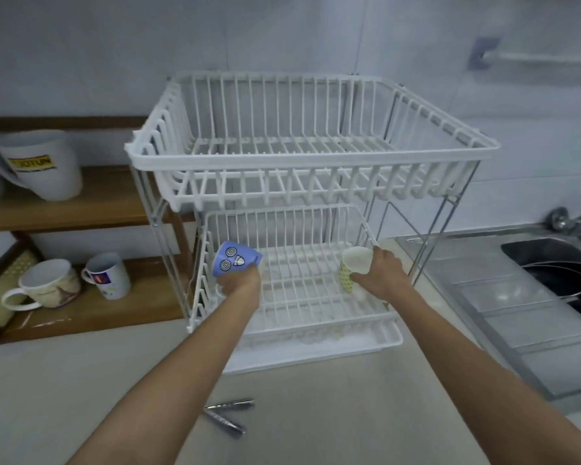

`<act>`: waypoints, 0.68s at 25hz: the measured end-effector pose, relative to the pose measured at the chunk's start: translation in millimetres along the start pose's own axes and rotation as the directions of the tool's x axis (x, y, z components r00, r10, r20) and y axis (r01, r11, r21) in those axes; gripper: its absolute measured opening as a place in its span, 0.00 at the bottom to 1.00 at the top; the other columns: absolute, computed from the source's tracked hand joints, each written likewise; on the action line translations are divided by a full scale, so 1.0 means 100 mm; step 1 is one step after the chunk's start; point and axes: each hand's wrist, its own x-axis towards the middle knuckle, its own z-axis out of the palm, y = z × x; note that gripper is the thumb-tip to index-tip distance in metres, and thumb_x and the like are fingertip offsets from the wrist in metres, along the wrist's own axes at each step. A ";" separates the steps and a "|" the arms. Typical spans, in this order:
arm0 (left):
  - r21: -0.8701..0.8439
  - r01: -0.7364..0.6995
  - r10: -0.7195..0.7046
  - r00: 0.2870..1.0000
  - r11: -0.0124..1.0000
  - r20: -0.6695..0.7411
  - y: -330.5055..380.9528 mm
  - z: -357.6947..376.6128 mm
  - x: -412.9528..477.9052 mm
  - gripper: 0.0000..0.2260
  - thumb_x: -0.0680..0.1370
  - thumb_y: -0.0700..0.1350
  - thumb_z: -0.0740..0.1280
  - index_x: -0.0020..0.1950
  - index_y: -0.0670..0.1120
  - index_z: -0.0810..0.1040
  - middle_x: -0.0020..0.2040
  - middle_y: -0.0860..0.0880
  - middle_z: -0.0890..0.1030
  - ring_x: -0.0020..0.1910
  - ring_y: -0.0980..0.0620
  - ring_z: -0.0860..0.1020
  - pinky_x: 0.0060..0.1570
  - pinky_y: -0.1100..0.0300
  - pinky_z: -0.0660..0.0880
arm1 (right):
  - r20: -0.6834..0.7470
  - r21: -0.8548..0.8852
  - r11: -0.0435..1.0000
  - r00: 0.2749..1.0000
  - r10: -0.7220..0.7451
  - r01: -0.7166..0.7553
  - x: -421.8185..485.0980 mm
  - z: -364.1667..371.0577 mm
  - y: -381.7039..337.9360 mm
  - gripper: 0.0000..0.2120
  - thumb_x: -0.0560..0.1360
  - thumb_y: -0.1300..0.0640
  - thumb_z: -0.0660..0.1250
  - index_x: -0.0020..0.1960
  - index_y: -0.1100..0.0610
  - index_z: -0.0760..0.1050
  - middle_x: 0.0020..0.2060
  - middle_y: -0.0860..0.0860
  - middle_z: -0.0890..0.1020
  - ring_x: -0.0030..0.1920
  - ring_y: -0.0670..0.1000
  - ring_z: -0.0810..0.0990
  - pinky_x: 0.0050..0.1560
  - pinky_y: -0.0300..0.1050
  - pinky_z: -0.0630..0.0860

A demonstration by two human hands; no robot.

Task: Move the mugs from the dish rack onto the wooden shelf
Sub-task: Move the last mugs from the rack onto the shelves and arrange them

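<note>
A white two-tier dish rack [302, 159] stands on the counter. Over its lower tier, my left hand [240, 283] grips a blue mug [233, 260] with spiral marks, tilted at the tier's left side. At the right side of that tier my right hand [381, 273] holds a pale green dotted mug [351, 268], also tilted. The rack's upper tier holds nothing. To the left is the wooden shelf [91, 203]. A large white mug [39, 164] sits on its upper board. A floral cup [47, 283] and a small white mug [106, 275] stand on the lower board.
A steel sink [557, 263] with a tap [571, 219] and ribbed drainboard [503, 307] lies to the right. Metal tongs [227, 416] lie on the counter between my forearms. A framed tray [4, 290] leans at the shelf's lower left. A white drip tray [319, 350] sits under the rack.
</note>
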 end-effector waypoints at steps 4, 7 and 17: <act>-0.066 0.114 -0.119 0.990 0.991 -0.081 0.09 0.09 0.15 0.38 0.74 0.58 0.69 0.74 0.38 0.60 0.73 0.41 0.67 0.67 0.41 0.71 0.58 0.51 0.72 | 0.085 -0.206 0.973 0.993 -0.088 0.103 0.17 0.02 -0.01 0.46 0.69 0.37 0.69 0.75 0.61 0.54 0.71 0.58 0.65 0.70 0.59 0.64 0.66 0.55 0.69; -0.017 0.080 -0.082 0.988 0.997 -0.130 0.07 0.09 0.28 0.43 0.70 0.61 0.71 0.75 0.38 0.59 0.73 0.40 0.67 0.67 0.41 0.71 0.59 0.51 0.72 | 0.069 -0.349 0.925 0.989 -0.133 0.149 0.20 0.07 -0.07 0.45 0.68 0.32 0.65 0.73 0.59 0.58 0.70 0.57 0.67 0.68 0.59 0.67 0.63 0.55 0.69; 0.095 -0.010 0.010 1.000 0.995 0.003 0.01 0.10 0.41 0.34 0.69 0.54 0.75 0.68 0.39 0.69 0.63 0.39 0.75 0.57 0.39 0.77 0.57 0.47 0.76 | 0.233 -0.051 0.984 0.960 -0.157 0.173 0.29 0.13 -0.08 0.48 0.63 0.45 0.77 0.73 0.50 0.53 0.68 0.60 0.66 0.62 0.65 0.73 0.51 0.53 0.74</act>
